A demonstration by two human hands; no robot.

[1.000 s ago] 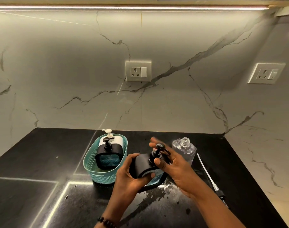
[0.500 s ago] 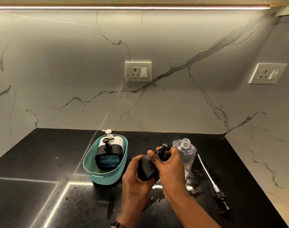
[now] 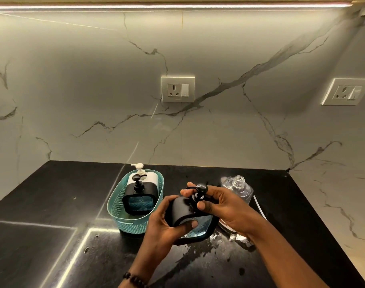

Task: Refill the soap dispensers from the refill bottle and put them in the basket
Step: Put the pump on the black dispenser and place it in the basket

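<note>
Item: black soap dispenser (image 3: 182,208), clear lower body showing blue liquid, being held tilted above the black countertop (image 3: 52,204), just right of the basket.
Left hand (image 3: 167,221): gripping the dispenser's black shoulder, fingers curled round it, thumb lying across the front.
Right hand (image 3: 225,206): pinching the black pump head (image 3: 199,189) at the dispenser's neck, thumb below, fingers curled over the top.
Teal basket (image 3: 123,213): sitting on the countertop left of the hands, containing a second black dispenser (image 3: 139,196) standing upright in front and a white dispenser (image 3: 144,177) standing behind it.
Refill bottle (image 3: 238,187): clear, uncapped, standing behind the right hand, partly hidden by it.
Wet patches (image 3: 198,254): showing on the countertop beneath the hands.
Beaded bracelet (image 3: 135,278): sitting on the left wrist.
</note>
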